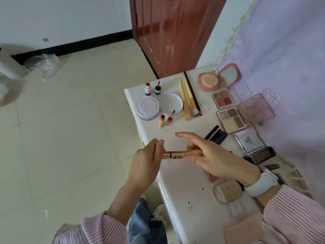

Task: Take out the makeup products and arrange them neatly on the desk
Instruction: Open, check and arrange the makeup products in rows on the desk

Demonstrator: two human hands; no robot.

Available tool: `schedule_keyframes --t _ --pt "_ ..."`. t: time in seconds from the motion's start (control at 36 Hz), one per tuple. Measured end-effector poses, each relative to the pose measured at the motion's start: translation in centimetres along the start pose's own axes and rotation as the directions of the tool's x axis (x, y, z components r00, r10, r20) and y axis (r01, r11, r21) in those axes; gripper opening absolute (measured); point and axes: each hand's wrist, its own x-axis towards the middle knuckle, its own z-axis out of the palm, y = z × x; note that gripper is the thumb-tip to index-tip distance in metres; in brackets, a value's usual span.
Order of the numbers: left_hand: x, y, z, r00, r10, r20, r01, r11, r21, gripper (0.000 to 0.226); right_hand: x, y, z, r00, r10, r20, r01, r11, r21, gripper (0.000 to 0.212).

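Slim gold metallic makeup tube (182,154) held level at frame centre over the white worktop (182,187), left hand (146,166) pinching its cap end, right hand (211,155) gripping the body, open pink powder compact (209,81) with puff inside at upper right, open eyeshadow palette (230,119) of beige pans below it

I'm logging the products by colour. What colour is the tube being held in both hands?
Shiny gold; the tube shows best in the head view, the only one.

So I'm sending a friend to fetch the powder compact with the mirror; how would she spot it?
Go to the white desk, far corner by the lilac curtain. The pink compact lies open there. It alone shows a peach puff and a raised mirror lid; the palettes nearer you hold coloured pans.
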Motion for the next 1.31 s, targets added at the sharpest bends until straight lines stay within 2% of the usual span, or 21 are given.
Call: schedule_keyframes --t 0.08,0.17,0.22,0.31,0.42,0.5,0.56,0.64,0.72,0.78,0.92,1.0,1.08,1.17,1.31 --pt "0.1 0.1 -0.1 1.0 -0.008 -0.012 0.008 1.0 -0.015 0.038 0.2 -0.4 0.0 0.999 -0.02 0.032 0.02 0.999 -0.025 0.057" --pt "0.0 0.5 0.0 1.0 0.027 -0.013 -0.027 0.999 -0.028 0.046 0.4 -1.0 0.2 0.996 -0.002 0.089 0.013 0.993 -0.119 0.031" --pt "0.0 0.6 0.0 1.0 0.008 -0.002 -0.008 0.999 -0.031 0.044 0.5 -1.3 0.3 0.996 0.012 0.09 0.008 0.976 -0.217 0.027" --pt "0.0 0.7 -0.1 0.999 -0.038 0.01 0.038 0.999 -0.038 0.037 0.5 -1.5 0.3 0.996 0.025 0.091 -0.004 0.976 -0.219 0.015" --pt "0.1 0.5 -0.3 0.998 -0.04 0.048 0.044 0.996 -0.082 0.045 0.8 -1.5 0.5 0.998 0.024 0.052 -0.012 0.974 -0.225 0.025" --pt "-0.2 0.2 -0.4 0.994 0.047 0.094 -0.028 0.981 -0.19 0.017 0.9 -1.2 0.5 0.998 0.028 0.052 -0.021 0.992 -0.124 0.025" --pt "-0.5 -0.1 -0.6 0.988 0.092 0.121 -0.059 0.967 -0.247 0.012 0.8 -1.1 0.4 0.999 -0.012 0.038 0.015 0.996 -0.09 0.022" --pt "-0.7 -0.5 -1.0 0.984 0.126 0.126 -0.097 0.971 -0.217 0.013 0.6 -0.7 0.6 0.997 -0.078 -0.018 0.073 0.98 -0.183 0.022" --pt "-0.8 -0.8 -1.2 0.992 0.06 0.111 -0.046 0.991 -0.124 0.026 0.0 -0.3 1.1 0.995 -0.098 -0.034 0.085 0.958 -0.274 0.022" --pt "-0.9 -0.6 -1.5 0.99 0.038 0.135 -0.028 0.996 -0.081 0.027 -0.4 -0.4 1.2 0.993 -0.104 -0.052 0.086 0.958 -0.275 0.022" --pt "-1.5 1.1 -2.3 0.979 0.02 0.203 0.01 0.989 -0.145 0.02 -0.9 -1.0 1.4 0.99 -0.12 -0.076 0.1 0.969 -0.228 0.025" --pt "-2.1 1.3 -2.8 0.971 0.013 0.237 0.008 0.996 -0.089 0.022 -1.4 -1.5 1.7 0.987 -0.134 -0.087 0.113 0.97 -0.215 0.024" --pt "-2.1 1.3 -3.5 0.965 -0.036 0.26 0.043 0.999 -0.019 0.015 -1.9 -2.1 1.3 0.975 -0.199 -0.103 0.163 0.946 -0.279 0.019" --pt "-2.6 1.3 -4.0 0.969 -0.079 0.234 0.092 0.995 -0.045 0.013 -2.6 -1.7 0.4 0.962 -0.24 -0.134 0.175 0.91 -0.376 0.015" --pt "-2.4 2.4 -4.6 0.967 -0.036 0.253 0.052 0.997 -0.055 0.016 -3.8 -1.1 -1.2 0.951 -0.241 -0.192 0.148 0.903 -0.404 0.015"
